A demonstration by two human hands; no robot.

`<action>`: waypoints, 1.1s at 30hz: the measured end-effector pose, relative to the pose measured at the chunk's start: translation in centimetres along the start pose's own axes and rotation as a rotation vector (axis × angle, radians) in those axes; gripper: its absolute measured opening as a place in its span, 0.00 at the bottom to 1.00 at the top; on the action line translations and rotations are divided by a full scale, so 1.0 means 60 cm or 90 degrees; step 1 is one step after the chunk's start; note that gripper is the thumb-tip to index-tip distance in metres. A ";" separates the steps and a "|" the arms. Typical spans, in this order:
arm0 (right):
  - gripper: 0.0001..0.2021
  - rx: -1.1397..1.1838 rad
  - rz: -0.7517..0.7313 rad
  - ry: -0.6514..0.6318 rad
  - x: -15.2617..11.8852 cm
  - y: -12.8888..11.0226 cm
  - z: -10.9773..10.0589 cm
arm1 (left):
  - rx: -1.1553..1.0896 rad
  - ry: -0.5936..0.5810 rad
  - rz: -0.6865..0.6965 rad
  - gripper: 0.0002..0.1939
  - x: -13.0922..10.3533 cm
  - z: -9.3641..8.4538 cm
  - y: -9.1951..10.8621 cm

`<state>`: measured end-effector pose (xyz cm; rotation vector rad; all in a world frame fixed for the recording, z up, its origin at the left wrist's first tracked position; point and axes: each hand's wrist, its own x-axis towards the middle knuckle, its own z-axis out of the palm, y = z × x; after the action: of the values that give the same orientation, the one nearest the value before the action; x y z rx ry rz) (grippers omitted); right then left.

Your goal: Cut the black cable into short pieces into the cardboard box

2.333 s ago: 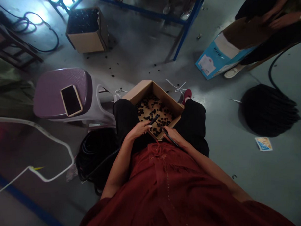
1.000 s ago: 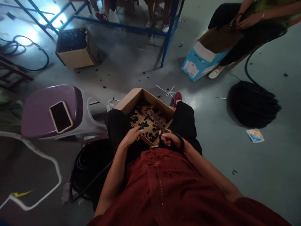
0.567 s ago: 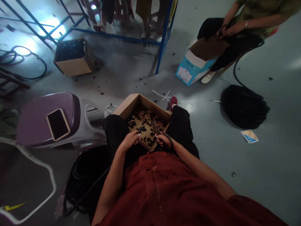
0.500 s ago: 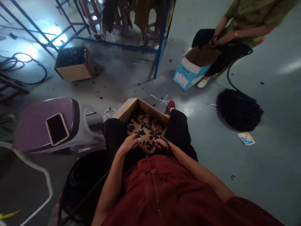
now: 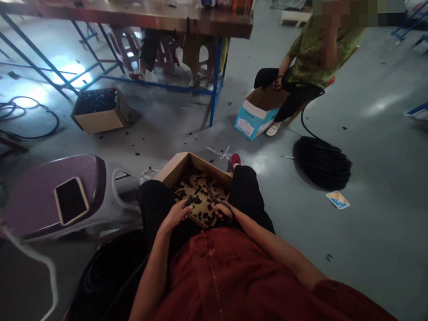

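A cardboard box [image 5: 175,167] sits between my knees with many short black cut pieces [image 5: 204,216] scattered over its bottom. My right hand [image 5: 223,210] is closed around the handles of dark scissors [image 5: 211,192], their blades pointing away from me over the box. At the box's near left side, my left hand [image 5: 176,215] pinches the end of a black rubber-like strip [image 5: 189,200]. The two hands are a short way apart. Whether the blades are parted is too small to make out.
On my left stands a purple stool [image 5: 36,190] bearing a phone [image 5: 71,201]. A black coil [image 5: 322,162] lies on the floor at right. Ahead, a seated co-worker has a blue box [image 5: 253,120] by the feet; another carton [image 5: 100,118] is near the table [image 5: 125,17].
My view has tilted up and shifted right, showing more of the table. The co-worker has raised one arm. Both my hands keep their holds over the box.
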<state>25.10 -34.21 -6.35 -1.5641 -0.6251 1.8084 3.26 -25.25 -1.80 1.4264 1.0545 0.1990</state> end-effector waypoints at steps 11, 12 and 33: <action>0.11 -0.065 -0.046 0.001 0.016 -0.004 0.015 | 0.037 0.054 0.028 0.22 0.003 -0.006 -0.025; 0.12 -0.074 -0.055 -0.003 0.020 -0.004 0.017 | 0.038 0.076 0.035 0.25 0.005 -0.004 -0.027; 0.13 -0.092 0.004 0.048 0.035 -0.007 0.009 | 0.070 0.111 0.055 0.28 0.003 -0.003 -0.012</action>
<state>24.49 -32.34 -7.39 -1.7227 -0.7293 1.7335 2.87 -25.15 -2.47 1.5764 1.1615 0.3373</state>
